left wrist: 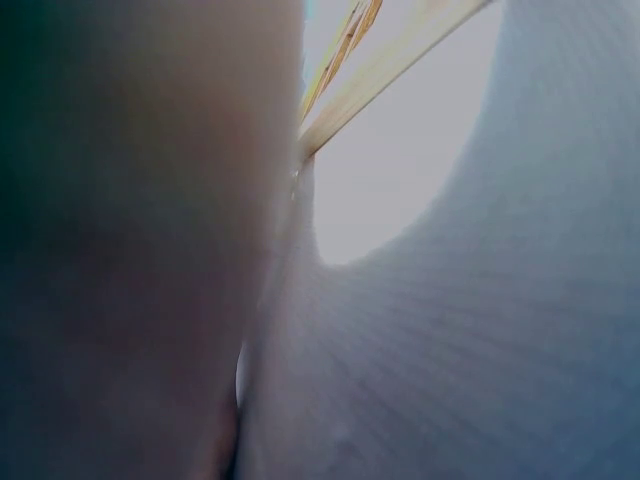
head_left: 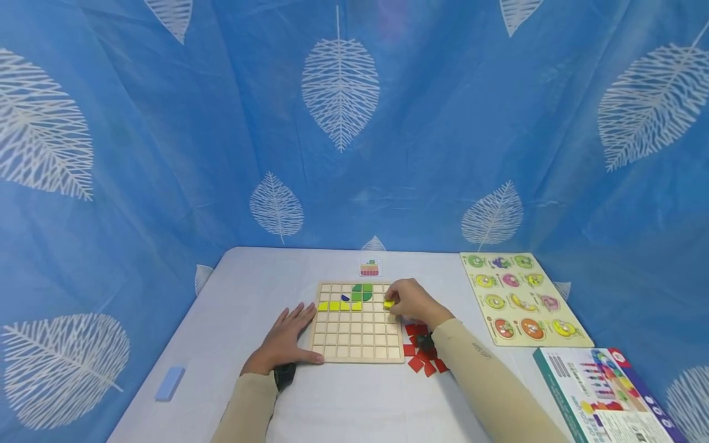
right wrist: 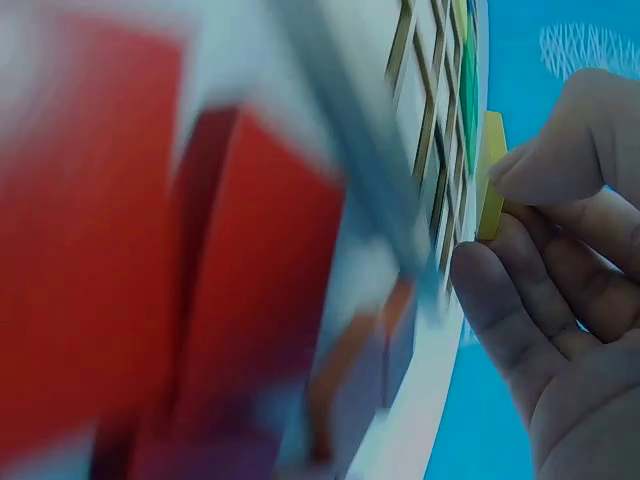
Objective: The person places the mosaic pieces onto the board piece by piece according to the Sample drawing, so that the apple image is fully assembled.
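Note:
A wooden grid board (head_left: 357, 344) lies on the white table, with green pieces (head_left: 362, 291), a small blue piece (head_left: 345, 298) and a row of yellow tiles (head_left: 339, 306) in its upper cells. My right hand (head_left: 412, 301) pinches a yellow tile (head_left: 389, 303) (right wrist: 491, 175) over the board's upper right cells (right wrist: 430, 120). My left hand (head_left: 285, 338) lies flat on the table, fingers straight, thumb against the board's lower left edge (left wrist: 385, 70). Red tiles (head_left: 421, 354) (right wrist: 200, 280) lie beside the board under my right wrist.
A small picture card (head_left: 369, 267) lies beyond the board. A yellow peg puzzle (head_left: 520, 299) lies at the right, a colourful box (head_left: 604, 394) at the near right corner. A light blue block (head_left: 170, 383) sits near the table's left edge. Blue leaf-print cloth surrounds the table.

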`<state>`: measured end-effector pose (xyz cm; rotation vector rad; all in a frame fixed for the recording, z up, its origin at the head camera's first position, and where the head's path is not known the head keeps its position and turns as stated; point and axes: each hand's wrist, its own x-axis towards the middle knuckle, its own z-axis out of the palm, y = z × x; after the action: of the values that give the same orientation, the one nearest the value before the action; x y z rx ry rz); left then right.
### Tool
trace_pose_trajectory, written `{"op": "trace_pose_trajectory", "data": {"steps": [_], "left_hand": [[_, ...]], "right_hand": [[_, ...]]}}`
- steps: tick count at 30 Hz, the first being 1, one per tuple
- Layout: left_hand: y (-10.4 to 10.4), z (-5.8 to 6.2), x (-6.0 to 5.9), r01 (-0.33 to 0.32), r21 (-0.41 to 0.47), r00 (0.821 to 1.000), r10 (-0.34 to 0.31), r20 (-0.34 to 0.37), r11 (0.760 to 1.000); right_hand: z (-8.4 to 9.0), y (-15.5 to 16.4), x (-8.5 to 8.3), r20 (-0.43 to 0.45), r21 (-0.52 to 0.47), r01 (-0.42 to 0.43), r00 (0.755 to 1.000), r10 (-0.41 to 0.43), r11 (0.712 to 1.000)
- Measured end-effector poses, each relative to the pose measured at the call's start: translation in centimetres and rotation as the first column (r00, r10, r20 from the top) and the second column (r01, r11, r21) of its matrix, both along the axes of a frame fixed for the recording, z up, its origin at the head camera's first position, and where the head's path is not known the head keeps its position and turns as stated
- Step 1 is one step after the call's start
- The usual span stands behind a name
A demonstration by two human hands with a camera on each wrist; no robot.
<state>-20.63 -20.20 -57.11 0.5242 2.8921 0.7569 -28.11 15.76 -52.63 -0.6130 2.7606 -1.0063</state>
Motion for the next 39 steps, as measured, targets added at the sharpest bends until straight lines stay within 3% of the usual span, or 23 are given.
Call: {"op": "trace_pose_trajectory", "data": {"steps": [9, 16, 34, 39], "left_hand": [[0.0, -0.1, 0.0, -0.005, -0.006, 1.0, 0.005, -0.007, 1.0], [0.0, -0.3, -0.1, -0.004, -0.006, 1.0, 0.004, -0.008, 1.0], [0.0, -0.1, -0.2, 0.005, -0.011, 1.0, -0.005, -0.003, 1.0], [0.0, -0.3, -0.2, -0.002, -0.007, 1.0, 0.002, -0.014, 1.0]], "right_hand": [[-0.4, -3.3, -0.2, -0.015, 0.012, -0.152, 0.988, 0.152, 0.988], [-0.7, -4.2, -0.6, -0.005, 0.009, -0.174, 0.985, 0.174, 0.985], [-0.9, -4.2, -0.5, -0.1, 0.019, -0.145, 0.984, 0.147, 0.989], [0.0, -2.3, -1.0, -0.096, 0.02, -0.032, 0.995, 0.034, 0.999]]}}
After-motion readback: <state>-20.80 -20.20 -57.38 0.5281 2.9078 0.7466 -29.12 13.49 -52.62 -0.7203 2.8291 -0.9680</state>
